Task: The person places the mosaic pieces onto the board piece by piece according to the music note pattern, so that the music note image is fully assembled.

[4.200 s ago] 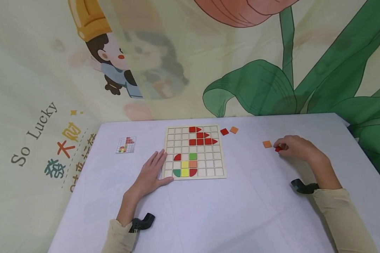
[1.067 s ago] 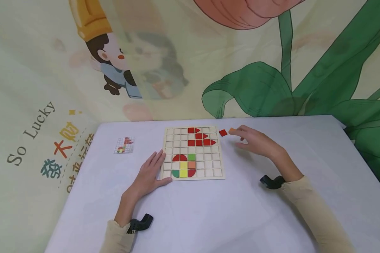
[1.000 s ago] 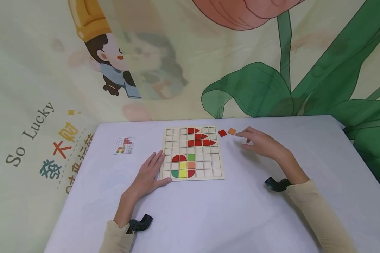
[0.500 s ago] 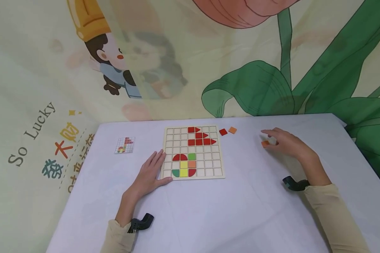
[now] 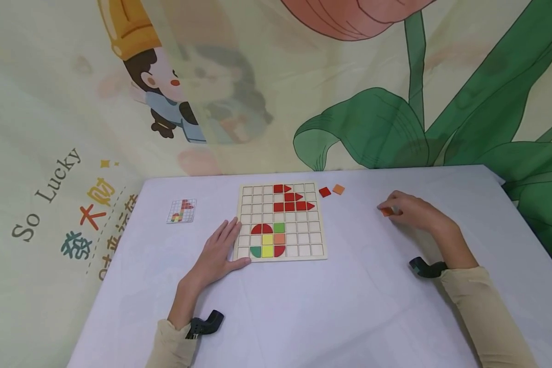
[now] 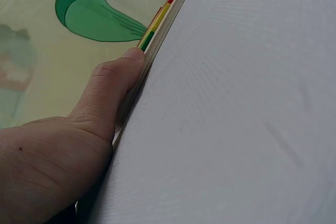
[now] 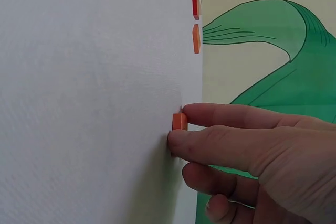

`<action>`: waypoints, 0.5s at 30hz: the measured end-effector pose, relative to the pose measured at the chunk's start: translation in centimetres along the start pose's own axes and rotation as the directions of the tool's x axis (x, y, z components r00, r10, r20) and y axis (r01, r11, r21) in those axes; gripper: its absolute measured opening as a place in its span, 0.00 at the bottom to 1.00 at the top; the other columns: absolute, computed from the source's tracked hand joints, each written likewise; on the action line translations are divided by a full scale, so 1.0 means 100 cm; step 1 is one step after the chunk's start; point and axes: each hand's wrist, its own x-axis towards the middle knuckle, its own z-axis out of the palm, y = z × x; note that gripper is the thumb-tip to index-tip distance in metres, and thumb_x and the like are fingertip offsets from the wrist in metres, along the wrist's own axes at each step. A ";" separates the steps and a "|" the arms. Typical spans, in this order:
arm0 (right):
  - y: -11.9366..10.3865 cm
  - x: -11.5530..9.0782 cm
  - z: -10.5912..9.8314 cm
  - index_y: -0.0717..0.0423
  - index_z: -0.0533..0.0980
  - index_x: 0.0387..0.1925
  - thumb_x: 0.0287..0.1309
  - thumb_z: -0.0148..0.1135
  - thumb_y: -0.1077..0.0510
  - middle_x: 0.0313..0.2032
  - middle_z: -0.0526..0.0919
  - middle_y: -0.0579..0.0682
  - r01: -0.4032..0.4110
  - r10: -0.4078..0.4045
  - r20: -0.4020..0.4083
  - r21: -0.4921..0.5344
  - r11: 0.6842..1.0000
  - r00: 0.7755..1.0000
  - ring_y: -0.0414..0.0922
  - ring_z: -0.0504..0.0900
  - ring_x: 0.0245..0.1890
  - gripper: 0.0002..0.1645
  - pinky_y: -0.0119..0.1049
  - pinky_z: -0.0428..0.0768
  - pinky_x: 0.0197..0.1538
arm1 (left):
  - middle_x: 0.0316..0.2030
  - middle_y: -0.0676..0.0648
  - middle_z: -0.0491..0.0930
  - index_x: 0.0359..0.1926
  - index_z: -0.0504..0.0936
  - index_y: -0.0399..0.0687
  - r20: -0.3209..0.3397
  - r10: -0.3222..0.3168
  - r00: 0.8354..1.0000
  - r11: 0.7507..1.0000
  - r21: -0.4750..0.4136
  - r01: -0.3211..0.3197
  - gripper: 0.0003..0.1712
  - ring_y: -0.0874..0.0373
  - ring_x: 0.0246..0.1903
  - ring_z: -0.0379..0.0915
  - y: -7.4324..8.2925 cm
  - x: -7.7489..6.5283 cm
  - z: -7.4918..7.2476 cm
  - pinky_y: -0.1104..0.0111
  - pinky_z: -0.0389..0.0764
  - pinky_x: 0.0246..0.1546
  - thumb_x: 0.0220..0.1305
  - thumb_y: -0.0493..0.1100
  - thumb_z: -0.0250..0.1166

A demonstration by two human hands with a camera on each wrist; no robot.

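Observation:
My left hand (image 5: 213,253) lies on the left edge of a wooden grid board (image 5: 303,251), fingers straight and thumb at the near corner. In the left wrist view the thumb touches the board's side (image 6: 157,48). Red arrow-like rows fill part of the board's top; below them sit red, green, yellow and orange pieces. Over on the right of the table, my right hand (image 5: 416,210) pinches an orange square tile (image 7: 180,121) between thumb and index finger. The thumb partly covers that tile in the right wrist view.
A red tile (image 5: 324,192) and another orange tile (image 5: 338,189) lie just beyond the board's upper right corner. A small printed pattern card (image 5: 181,211) lies left of the board. A printed cloth (image 5: 239,153) hangs behind the white table (image 5: 303,312).
A red quarter-circle piece has joined the one on the board. My right hand has left the orange tile near the board, moved right and gripped the farther orange tile. The left hand stays put.

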 end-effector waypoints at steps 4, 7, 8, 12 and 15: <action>-0.001 -0.001 0.000 0.63 0.81 0.49 0.51 0.67 0.69 0.36 0.79 0.52 0.006 -0.007 -0.013 -0.017 1.000 1.000 0.43 0.78 0.34 0.20 0.32 0.78 0.36 | 0.77 0.45 0.48 0.76 0.51 0.48 -0.001 0.002 1.000 1.000 0.003 -0.002 0.55 0.45 0.76 0.38 0.001 0.001 0.000 0.41 0.53 0.72 0.55 0.63 0.67; 0.000 0.002 0.001 0.61 0.83 0.47 0.52 0.68 0.66 0.33 0.79 0.49 0.024 -0.024 -0.025 -0.012 1.000 0.999 0.41 0.77 0.33 0.18 0.30 0.78 0.35 | 0.77 0.45 0.48 0.76 0.51 0.48 -0.001 0.001 1.000 1.000 0.004 -0.001 0.55 0.45 0.76 0.38 0.000 0.001 0.000 0.41 0.53 0.71 0.55 0.63 0.67; -0.001 0.003 0.002 0.60 0.83 0.47 0.52 0.68 0.65 0.32 0.79 0.48 0.037 -0.038 -0.036 -0.012 0.999 0.999 0.40 0.77 0.32 0.17 0.29 0.78 0.35 | 0.77 0.45 0.48 0.76 0.51 0.48 -0.001 0.001 1.000 1.000 0.004 -0.001 0.55 0.44 0.76 0.38 0.000 0.001 0.000 0.41 0.53 0.71 0.55 0.62 0.68; -0.016 0.011 0.002 0.57 0.85 0.45 0.51 0.68 0.65 0.31 0.79 0.47 0.116 -0.117 -0.104 -0.018 0.993 0.988 0.38 0.75 0.30 0.16 0.26 0.76 0.31 | 0.77 0.45 0.48 0.76 0.51 0.47 -0.001 0.000 1.000 1.000 0.006 0.000 0.55 0.44 0.76 0.38 0.000 0.000 0.000 0.40 0.53 0.71 0.55 0.62 0.68; -0.042 0.017 0.006 0.56 0.85 0.45 0.52 0.68 0.64 0.32 0.77 0.48 0.156 -0.160 -0.143 -0.037 0.987 0.977 0.38 0.72 0.28 0.16 0.26 0.72 0.28 | 0.77 0.45 0.48 0.76 0.51 0.47 -0.004 0.002 1.000 1.000 0.007 -0.002 0.55 0.44 0.76 0.39 0.001 0.000 0.000 0.41 0.53 0.71 0.55 0.62 0.68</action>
